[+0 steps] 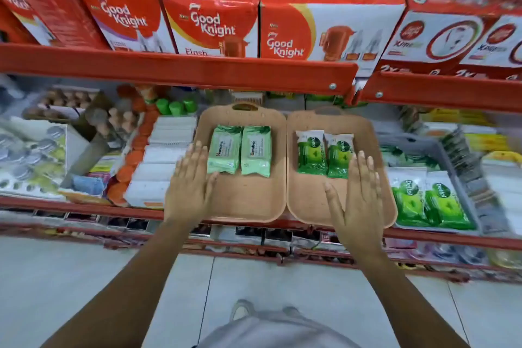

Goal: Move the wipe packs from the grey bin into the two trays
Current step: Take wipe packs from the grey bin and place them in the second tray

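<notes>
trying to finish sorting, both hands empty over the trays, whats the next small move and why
Probably reach the right hand to the grey bin: Dettol packs still lie there, and the right tray holding matching packs has bare space.

Head camera looks steeply down, close over the shelf [175,70].

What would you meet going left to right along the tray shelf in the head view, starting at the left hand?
Left hand → two pale green wipe packs in the left tray → two dark green wipe packs in the right tray → right hand → grey bin, dark green packs inside.
</notes>
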